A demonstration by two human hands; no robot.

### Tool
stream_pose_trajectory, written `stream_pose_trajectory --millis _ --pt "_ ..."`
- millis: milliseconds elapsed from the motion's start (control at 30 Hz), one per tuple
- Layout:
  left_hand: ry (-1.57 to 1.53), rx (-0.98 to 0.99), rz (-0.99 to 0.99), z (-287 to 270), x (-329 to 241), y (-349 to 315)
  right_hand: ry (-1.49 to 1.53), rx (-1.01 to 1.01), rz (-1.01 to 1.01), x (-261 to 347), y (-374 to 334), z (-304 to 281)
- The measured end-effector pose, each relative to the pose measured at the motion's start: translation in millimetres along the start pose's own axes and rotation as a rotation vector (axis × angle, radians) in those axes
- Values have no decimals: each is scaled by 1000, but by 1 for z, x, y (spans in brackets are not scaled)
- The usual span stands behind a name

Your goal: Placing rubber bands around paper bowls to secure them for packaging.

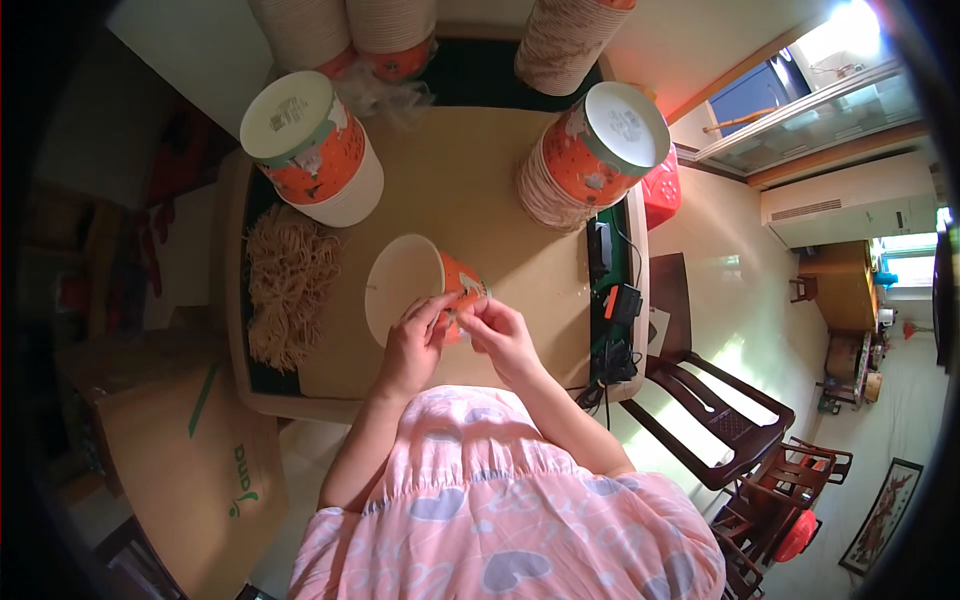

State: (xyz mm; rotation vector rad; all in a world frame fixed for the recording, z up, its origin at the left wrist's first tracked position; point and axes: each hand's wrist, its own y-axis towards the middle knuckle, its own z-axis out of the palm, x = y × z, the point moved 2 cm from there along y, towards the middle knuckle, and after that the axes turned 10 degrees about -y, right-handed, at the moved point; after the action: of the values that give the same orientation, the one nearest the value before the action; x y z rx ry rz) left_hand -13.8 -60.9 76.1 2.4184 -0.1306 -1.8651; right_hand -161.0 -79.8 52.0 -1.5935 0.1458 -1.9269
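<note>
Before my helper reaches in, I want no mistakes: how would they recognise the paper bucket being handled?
On the beige-rimmed table, find the near side. There the left hand and right hand are at the orange-and-white paper bucket. Its open white mouth shows, while the left bucket stack and right bucket stack beyond stand base-up.

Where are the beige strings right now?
In the head view, the beige strings lie on the left side of the table, just below the nearer left tub stack and left of the tipped tub.
</note>
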Motion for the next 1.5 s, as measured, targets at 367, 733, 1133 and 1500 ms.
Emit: stream_pose_trajectory --millis 367,733,1133,1500 --pt "13 -38 -60 2 -7 -1 -290 -81 -117 -6 6 -5" --pt "278 75 74 0 0 -3 -649 -8 -109 -3 4 -14" --pt "278 104 55 -3 -5 1 -726 -212 -543 2 -5 -2" --pt "23 36 -95 1 -3 -1 -700 -280 -547 -1 -5 -3"
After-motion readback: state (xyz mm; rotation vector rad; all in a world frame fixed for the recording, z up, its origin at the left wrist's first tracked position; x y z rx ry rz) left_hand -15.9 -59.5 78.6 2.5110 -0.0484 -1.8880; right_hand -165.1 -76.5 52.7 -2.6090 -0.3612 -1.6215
